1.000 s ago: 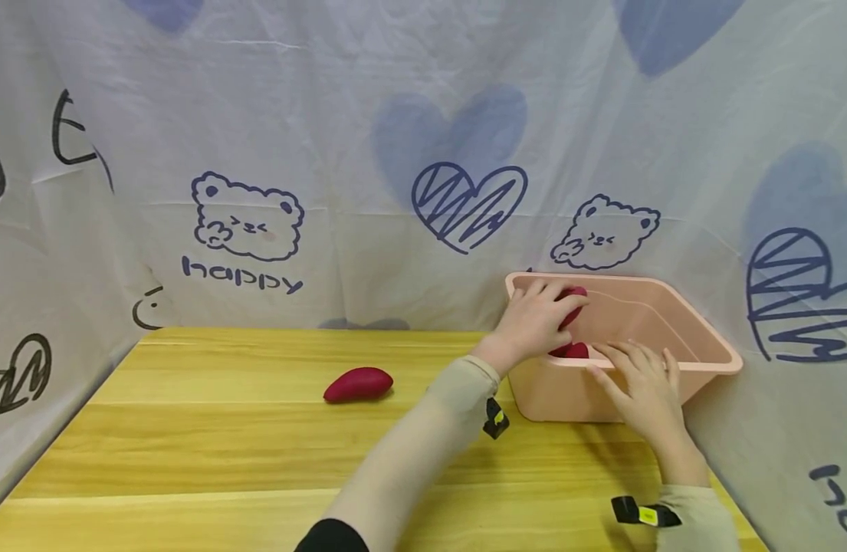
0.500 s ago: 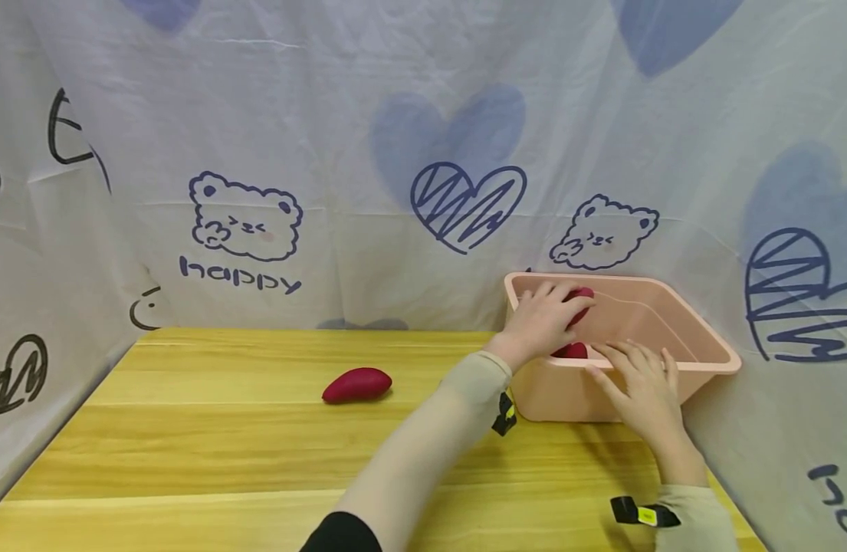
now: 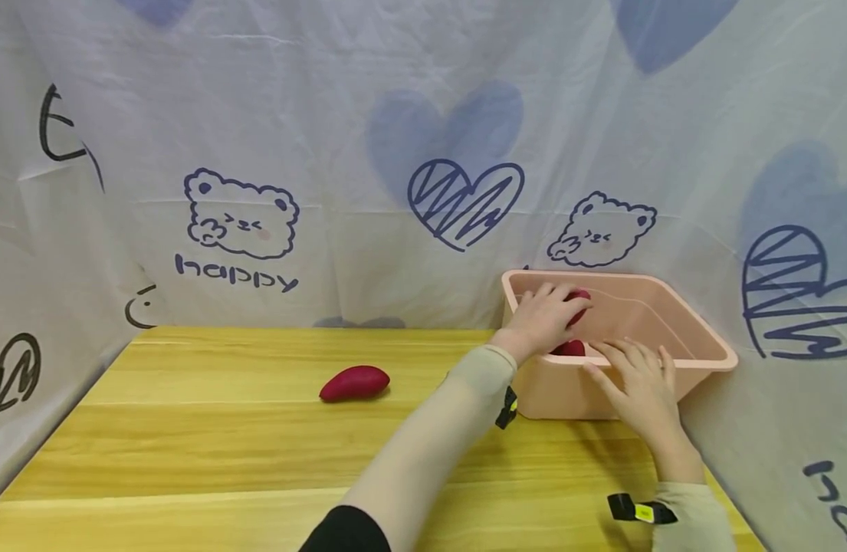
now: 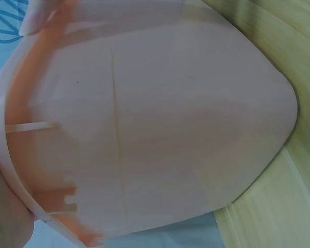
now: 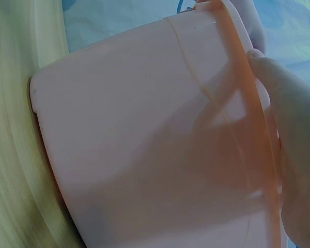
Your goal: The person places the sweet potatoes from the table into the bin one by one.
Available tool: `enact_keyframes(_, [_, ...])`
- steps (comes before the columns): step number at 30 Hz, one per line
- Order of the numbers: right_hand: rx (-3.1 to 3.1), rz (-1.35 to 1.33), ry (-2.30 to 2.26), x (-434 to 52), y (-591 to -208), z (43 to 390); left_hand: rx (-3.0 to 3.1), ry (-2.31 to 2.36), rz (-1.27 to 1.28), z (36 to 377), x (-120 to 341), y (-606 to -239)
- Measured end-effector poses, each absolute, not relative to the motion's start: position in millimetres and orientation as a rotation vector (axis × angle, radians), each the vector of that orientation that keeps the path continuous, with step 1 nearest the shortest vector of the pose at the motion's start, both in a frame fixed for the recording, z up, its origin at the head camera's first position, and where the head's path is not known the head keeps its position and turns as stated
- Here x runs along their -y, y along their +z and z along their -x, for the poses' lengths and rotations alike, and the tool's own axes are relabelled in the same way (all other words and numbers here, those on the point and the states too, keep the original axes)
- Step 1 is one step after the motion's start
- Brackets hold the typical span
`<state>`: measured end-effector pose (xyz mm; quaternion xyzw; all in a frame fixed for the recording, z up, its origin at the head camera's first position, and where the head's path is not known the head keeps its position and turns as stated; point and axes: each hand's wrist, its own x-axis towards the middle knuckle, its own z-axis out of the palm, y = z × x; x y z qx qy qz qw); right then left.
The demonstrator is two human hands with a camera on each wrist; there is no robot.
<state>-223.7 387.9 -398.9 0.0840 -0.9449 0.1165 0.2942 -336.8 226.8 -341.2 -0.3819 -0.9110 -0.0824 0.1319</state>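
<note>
My left hand reaches over the near left rim of a pink plastic bin, its fingers curled round a dark red sweet potato inside. Under that hand, another dark red piece shows just behind the front rim, mostly hidden. At the bin's front edge, my right hand holds the rim, thumb outside and fingers over the inner side. The right wrist view has the thumb against the bin's lip. One more sweet potato lies on the wooden table, left of the bin.
The wooden table runs up to a white cloth with blue hearts and bear drawings behind it. The same cloth hangs at both sides, close to the bin on the right.
Over the second, my left hand has shifted slightly right inside the bin with the sweet potato. My right hand keeps its place on the rim. The head view has moved slightly.
</note>
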Motion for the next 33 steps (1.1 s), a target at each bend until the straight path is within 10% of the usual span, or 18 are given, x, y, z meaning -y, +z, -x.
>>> enact_keyframes(33, [2.514,-0.234,0.295,-388.0,-399.6,225.0,2.729,-0.262,1.101,337.6,-226.0,-342.8])
